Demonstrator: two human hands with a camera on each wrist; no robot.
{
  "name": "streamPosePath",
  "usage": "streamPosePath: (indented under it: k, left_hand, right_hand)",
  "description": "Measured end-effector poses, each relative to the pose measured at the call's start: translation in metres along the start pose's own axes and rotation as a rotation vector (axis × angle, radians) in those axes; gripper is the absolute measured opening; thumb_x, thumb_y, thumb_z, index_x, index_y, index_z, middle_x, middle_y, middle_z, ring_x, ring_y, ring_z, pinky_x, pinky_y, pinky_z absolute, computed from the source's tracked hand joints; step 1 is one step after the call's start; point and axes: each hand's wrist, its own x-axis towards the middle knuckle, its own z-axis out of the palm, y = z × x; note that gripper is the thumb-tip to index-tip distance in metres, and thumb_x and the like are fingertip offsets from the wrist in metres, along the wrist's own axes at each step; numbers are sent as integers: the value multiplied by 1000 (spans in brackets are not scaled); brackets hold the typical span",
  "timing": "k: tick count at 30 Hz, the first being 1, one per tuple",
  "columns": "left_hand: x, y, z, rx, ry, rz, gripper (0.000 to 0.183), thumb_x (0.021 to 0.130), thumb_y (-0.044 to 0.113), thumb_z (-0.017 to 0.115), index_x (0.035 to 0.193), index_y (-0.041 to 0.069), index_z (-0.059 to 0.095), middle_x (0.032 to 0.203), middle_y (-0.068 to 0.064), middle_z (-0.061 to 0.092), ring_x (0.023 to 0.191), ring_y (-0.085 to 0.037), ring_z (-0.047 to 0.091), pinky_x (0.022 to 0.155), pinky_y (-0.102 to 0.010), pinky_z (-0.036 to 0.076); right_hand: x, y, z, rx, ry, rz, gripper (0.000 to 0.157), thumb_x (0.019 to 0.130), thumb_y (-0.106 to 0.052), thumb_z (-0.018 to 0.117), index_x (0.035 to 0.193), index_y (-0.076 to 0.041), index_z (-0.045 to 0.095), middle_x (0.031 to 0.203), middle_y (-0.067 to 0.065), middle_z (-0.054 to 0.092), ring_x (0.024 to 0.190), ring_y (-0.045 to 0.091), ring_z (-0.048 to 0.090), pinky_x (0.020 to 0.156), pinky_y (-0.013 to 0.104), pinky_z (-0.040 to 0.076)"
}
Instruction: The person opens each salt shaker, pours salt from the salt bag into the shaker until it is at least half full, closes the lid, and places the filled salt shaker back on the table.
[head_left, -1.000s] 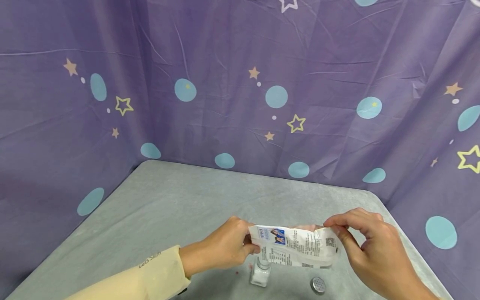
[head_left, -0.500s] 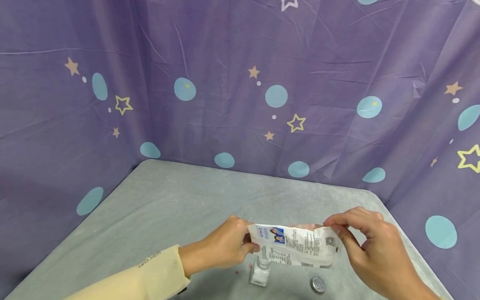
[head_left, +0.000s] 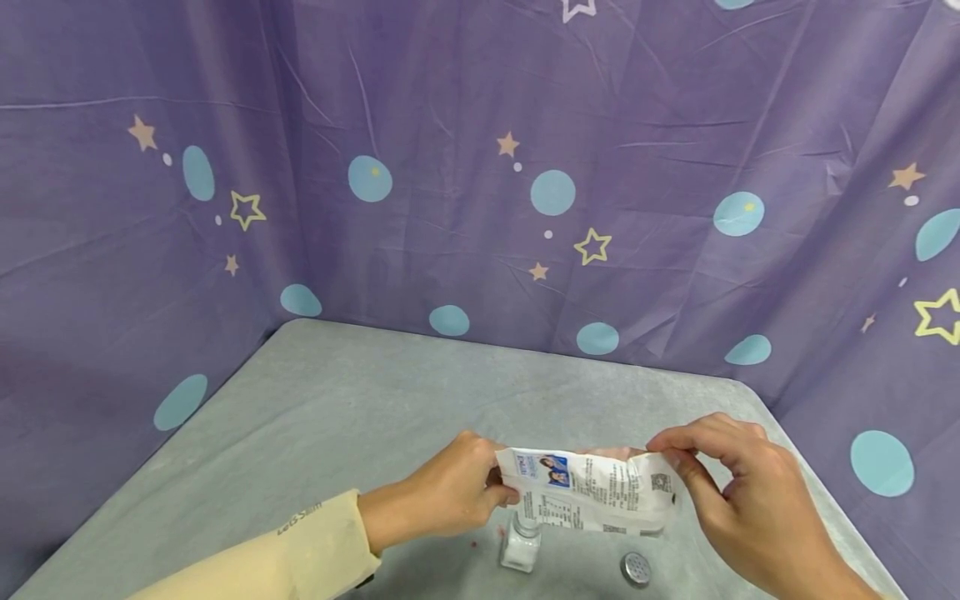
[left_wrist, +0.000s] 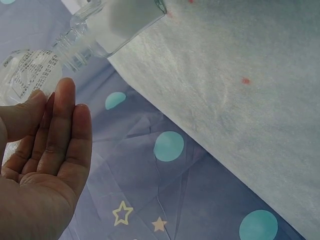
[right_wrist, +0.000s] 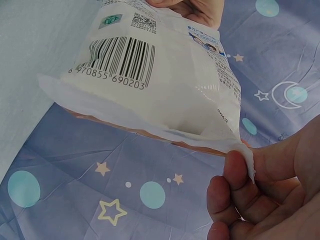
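Observation:
A white printed packet [head_left: 600, 492] is held up between both hands above the grey table. My left hand [head_left: 457, 492] pinches its left end between thumb and fingers. At the opposite end, my right hand [head_left: 750, 492] pinches the upper corner with thumb and forefinger. The right wrist view shows the packet's barcode side [right_wrist: 120, 65] bulging, with a flat edge strip drawn out toward the right fingers [right_wrist: 235, 170]. Below the packet stands a clear glass shaker bottle [head_left: 520, 552], white inside. In the left wrist view its threaded neck [left_wrist: 75, 47] is uncapped.
A perforated metal shaker lid [head_left: 636, 570] lies on the table to the right of the bottle. Small red spots [head_left: 474, 545] mark the grey table cover [head_left: 360, 392] left of the bottle. A purple curtain [head_left: 450, 233] with stars and blue dots surrounds the table.

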Motion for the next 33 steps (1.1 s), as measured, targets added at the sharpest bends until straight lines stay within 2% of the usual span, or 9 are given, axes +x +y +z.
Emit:
streamPosePath:
  k: [28, 33]
  left_hand:
    - [0, 1, 0, 7, -3, -12, 23, 84, 1, 70, 107, 7, 70, 95, 2, 72, 72, 7, 61, 58, -12, 50]
    - [0, 1, 1, 12, 1, -12, 23, 84, 1, 70, 107, 7, 71, 95, 2, 72, 73, 7, 61, 58, -12, 50]
  right_hand:
    - [1, -3, -3, -4, 3, -6, 40, 71, 11, 69, 85, -26, 72, 82, -18, 64, 80, -4, 52, 75, 14, 32]
    - [1, -4, -3, 9, 21, -37, 41, 70, 13, 68, 84, -26, 71, 81, -17, 64, 79, -4, 53, 75, 13, 33]
